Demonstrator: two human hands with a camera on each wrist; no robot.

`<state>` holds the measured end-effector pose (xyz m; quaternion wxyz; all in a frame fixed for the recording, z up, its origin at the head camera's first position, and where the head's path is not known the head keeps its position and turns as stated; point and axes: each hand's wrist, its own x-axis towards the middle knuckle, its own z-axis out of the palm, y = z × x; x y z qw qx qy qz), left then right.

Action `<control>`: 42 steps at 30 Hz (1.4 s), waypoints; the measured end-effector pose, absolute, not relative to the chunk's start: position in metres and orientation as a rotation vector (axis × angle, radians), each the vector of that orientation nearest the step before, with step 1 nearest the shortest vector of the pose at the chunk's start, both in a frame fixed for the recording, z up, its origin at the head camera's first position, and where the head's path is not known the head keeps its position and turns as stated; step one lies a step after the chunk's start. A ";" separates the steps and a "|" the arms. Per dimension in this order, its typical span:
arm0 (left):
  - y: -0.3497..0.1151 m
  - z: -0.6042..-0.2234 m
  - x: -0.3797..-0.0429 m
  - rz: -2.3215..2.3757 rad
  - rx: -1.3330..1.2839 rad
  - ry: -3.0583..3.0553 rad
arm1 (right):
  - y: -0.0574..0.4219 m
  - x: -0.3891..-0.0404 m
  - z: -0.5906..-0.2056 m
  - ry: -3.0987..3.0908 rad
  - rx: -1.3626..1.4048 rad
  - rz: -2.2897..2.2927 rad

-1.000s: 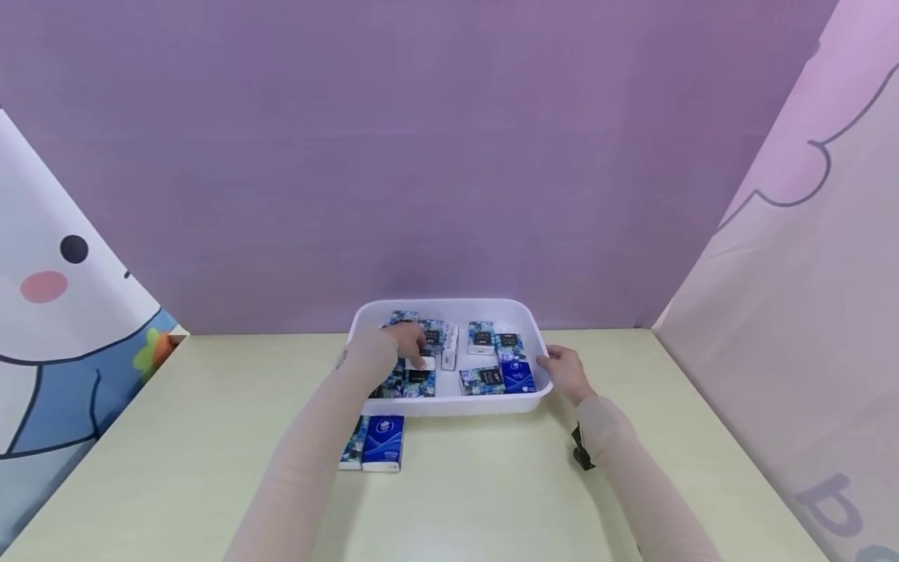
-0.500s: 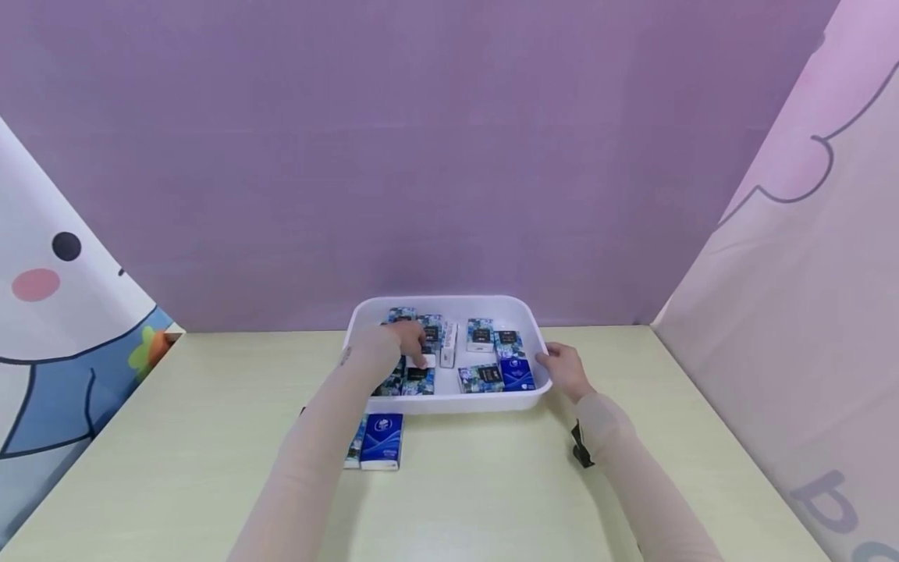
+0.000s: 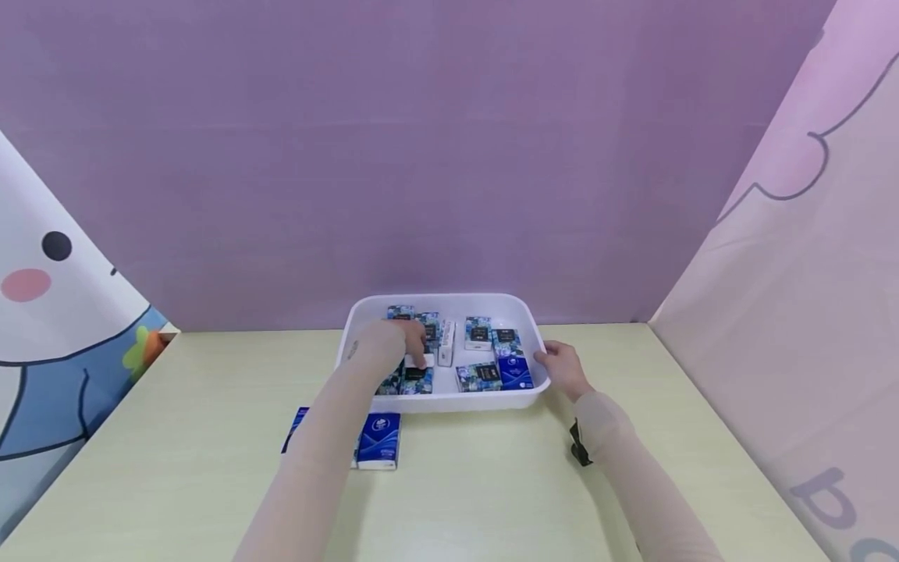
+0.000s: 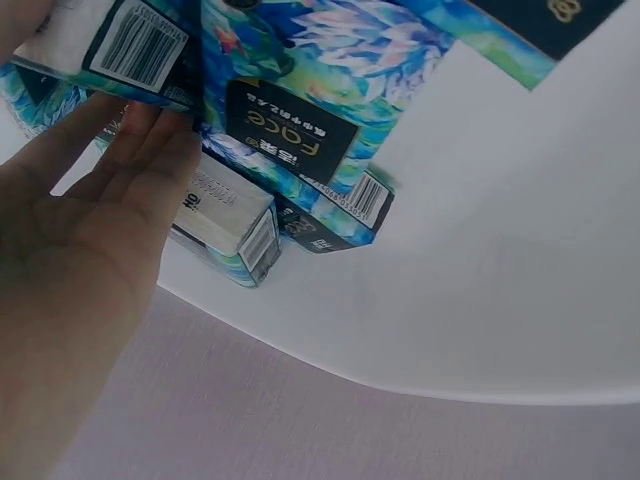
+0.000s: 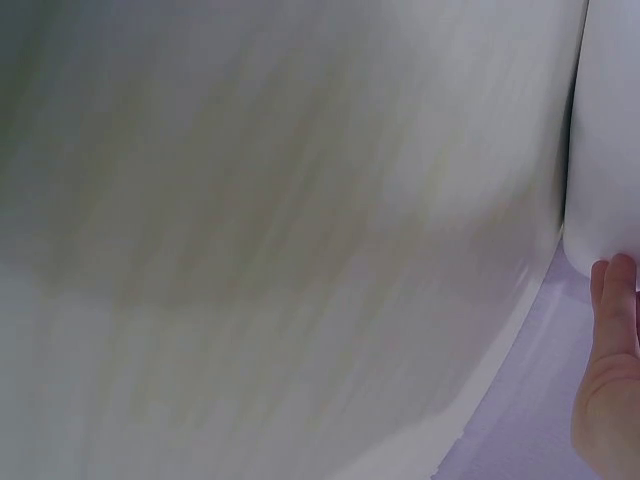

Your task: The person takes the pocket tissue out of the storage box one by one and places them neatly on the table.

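Observation:
A white tray (image 3: 456, 403) stands on the table, holding several tissue packs with blue floral print. My left hand (image 3: 414, 342) is inside its left part, pinching a tissue pack (image 3: 419, 361) whose white end shows. In the left wrist view, the thumb and fingers of the left hand (image 4: 110, 190) lie on either side of that pack (image 4: 120, 45), against a neighbouring floral pack (image 4: 300, 100). At the tray's right rim, my right hand (image 3: 566, 371) holds the edge. The right wrist view shows fingers of the right hand (image 5: 612, 370) against the tray's outer wall (image 5: 605, 130).
In front of the tray, a dark blue tissue pack (image 3: 379, 441) lies on the pale table (image 3: 485, 484). Another blue pack (image 3: 295, 425) shows left of my left forearm, which covers what lies between. A purple backdrop (image 3: 449, 156) rises behind the tray.
My left forearm has shifted slightly right, and a blue pack has come into sight on its left. Both hands keep their places at the tray, and the packs inside lie as before.

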<state>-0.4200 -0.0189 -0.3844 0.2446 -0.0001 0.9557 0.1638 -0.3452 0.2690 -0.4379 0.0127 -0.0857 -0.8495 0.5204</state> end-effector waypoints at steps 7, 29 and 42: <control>-0.017 -0.390 -0.426 0.345 0.125 2.612 | 0.269 -0.346 -0.439 -2.652 -0.278 1.615; -0.018 -0.385 -0.409 0.407 0.036 2.606 | 0.268 -0.346 -0.438 -2.654 -0.266 1.607; -0.023 -0.395 -0.425 0.408 0.201 2.637 | 0.267 -0.354 -0.438 -2.642 -0.252 1.631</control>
